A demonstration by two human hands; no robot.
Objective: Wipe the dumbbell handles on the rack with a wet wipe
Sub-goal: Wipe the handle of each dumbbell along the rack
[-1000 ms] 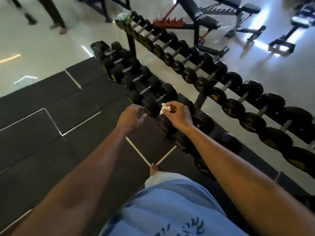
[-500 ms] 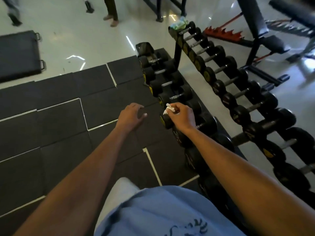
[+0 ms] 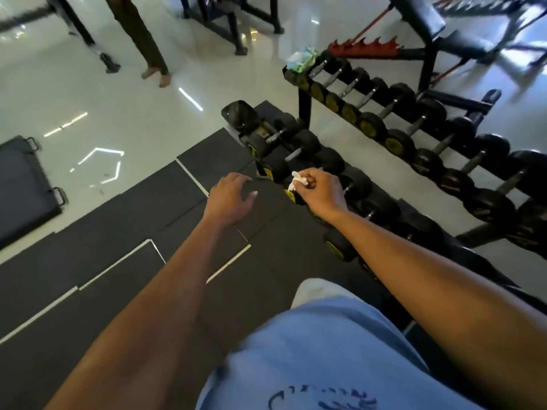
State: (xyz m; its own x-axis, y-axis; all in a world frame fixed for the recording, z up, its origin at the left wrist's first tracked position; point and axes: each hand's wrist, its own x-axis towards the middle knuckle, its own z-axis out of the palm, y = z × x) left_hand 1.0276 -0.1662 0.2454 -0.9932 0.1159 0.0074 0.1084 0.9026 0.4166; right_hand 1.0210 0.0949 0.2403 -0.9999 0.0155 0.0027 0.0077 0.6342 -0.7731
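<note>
My right hand (image 3: pixel 321 189) pinches a small crumpled white wet wipe (image 3: pixel 297 180) and hovers over the lower row of black dumbbells (image 3: pixel 299 156) with steel handles. My left hand (image 3: pixel 229 199) hangs beside it over the black floor mat, fingers loosely curled and holding nothing. The upper rack (image 3: pixel 303 105) carries a long row of black dumbbells (image 3: pixel 396 140) running to the right. A bunched packet of wipes (image 3: pixel 302 59) lies on the rack's far end.
Black rubber mat tiles (image 3: pixel 118 232) cover the floor in front of the rack. A folded black pad (image 3: pixel 20 184) lies at far left. A person's legs (image 3: pixel 142 39) stand on the shiny floor beyond. Benches and frames (image 3: pixel 420 22) crowd the back right.
My view has swung left along the rack towards its far end. Both hands keep their pose, the right one still pinching the wipe.
</note>
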